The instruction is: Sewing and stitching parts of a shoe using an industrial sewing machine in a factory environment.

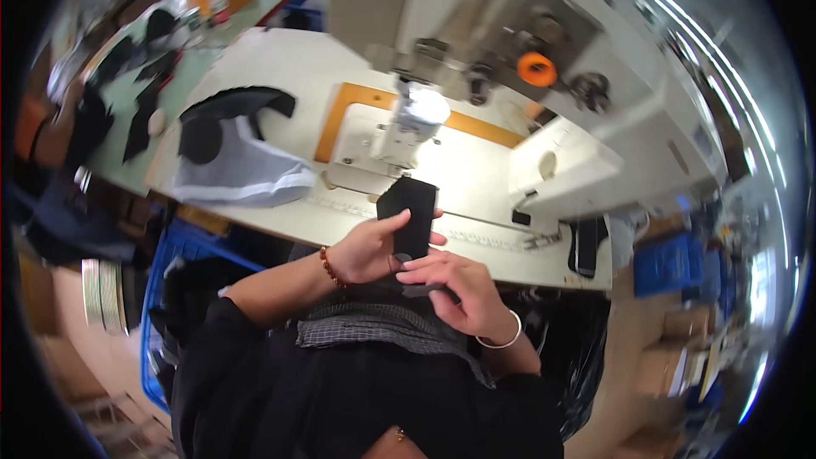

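Note:
A black, flat piece of material (414, 214) with a slanted top corner stands upright in front of the sewing machine (399, 136). My left hand (367, 249) grips it, thumb on its face and fingers behind. Close against the lower end of that piece is my right hand (463, 287), its fingers bent together. A small dark strip (422, 291) shows under the right fingers; its kind is not clear. Both hands are over the near edge of the white sewing table (484, 248), just short of the needle area.
Grey-and-white cut pieces (242, 172) and a curved black piece (255, 100) lie on the table's left. Another black piece (586, 246) is at its right end. A blue crate (157, 314) stands below left. A person's arm (53, 132) shows at the far-left green table (127, 172).

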`<action>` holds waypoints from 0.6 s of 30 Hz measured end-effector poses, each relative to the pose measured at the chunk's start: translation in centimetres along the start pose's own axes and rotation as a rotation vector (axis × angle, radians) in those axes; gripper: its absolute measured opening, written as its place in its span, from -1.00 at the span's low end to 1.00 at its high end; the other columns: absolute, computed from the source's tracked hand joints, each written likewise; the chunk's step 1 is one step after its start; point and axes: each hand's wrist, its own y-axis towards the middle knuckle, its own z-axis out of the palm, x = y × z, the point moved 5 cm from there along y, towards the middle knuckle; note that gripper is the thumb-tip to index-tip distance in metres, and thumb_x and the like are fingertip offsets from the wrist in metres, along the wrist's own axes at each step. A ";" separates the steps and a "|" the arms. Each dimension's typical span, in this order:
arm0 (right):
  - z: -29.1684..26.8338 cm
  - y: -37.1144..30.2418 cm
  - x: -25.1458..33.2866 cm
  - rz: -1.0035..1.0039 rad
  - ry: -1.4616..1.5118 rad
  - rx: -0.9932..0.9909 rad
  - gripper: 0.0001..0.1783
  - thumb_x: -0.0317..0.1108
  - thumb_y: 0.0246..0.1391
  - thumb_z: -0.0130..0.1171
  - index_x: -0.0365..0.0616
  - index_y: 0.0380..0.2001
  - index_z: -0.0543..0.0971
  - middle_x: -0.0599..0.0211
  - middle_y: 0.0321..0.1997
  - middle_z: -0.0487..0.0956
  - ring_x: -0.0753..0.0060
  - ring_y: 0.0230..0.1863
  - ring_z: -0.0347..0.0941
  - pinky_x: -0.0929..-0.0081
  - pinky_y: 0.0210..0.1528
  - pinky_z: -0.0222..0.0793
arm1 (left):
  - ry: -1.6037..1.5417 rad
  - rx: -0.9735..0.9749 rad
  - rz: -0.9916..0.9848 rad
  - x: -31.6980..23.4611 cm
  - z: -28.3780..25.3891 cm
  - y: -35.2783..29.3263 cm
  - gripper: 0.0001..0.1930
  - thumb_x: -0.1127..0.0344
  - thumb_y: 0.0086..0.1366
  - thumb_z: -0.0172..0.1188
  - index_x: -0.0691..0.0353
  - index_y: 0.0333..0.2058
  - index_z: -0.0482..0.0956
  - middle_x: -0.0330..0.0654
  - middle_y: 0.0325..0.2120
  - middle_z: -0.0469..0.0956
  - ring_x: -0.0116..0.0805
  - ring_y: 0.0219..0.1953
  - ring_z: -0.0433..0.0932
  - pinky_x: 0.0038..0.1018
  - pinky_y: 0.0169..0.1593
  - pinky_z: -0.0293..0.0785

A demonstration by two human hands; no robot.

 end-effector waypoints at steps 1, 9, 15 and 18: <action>0.7 0.6 -0.5 -0.068 0.011 0.090 -0.80 -0.61 0.02 0.20 -0.14 -0.25 0.57 0.26 -0.08 0.73 0.09 0.02 0.65 0.27 0.03 0.55 | 0.015 -0.083 0.041 -1.0 -0.7 -0.6 -0.45 0.01 0.65 -0.23 0.22 0.42 0.20 0.11 0.13 0.56 -0.06 0.20 0.56 -0.10 0.30 0.46; 4.4 1.9 -6.5 0.173 -0.130 0.098 -0.79 -0.48 0.10 0.36 -0.15 -0.20 0.56 0.23 -0.15 0.62 0.08 -0.06 0.57 0.27 -0.03 0.48 | 0.396 -0.410 0.584 -2.8 -1.6 -5.2 -0.51 0.13 0.64 -0.11 0.26 0.38 0.30 -0.03 0.26 0.49 -0.19 0.31 0.46 -0.20 0.37 0.36; 8.6 3.9 -11.3 0.315 0.418 -0.175 -0.67 -0.63 0.06 0.33 -0.20 -0.13 0.47 0.22 -0.14 0.42 0.26 -0.05 0.44 0.35 0.05 0.41 | 0.685 -0.560 0.716 -2.0 -0.9 -5.0 -0.53 0.21 0.64 -0.09 0.29 0.39 0.30 -0.13 0.34 0.42 -0.31 0.33 0.39 -0.29 0.41 0.27; 9.0 4.3 -12.4 0.175 0.524 -0.268 -0.70 -0.65 0.08 0.30 -0.20 -0.19 0.43 0.25 -0.14 0.41 0.28 0.00 0.40 0.40 0.14 0.34 | 0.768 -0.601 0.554 -2.6 -1.9 -5.5 -0.51 0.17 0.65 -0.08 0.26 0.41 0.28 -0.14 0.32 0.43 -0.36 0.32 0.39 -0.31 0.39 0.30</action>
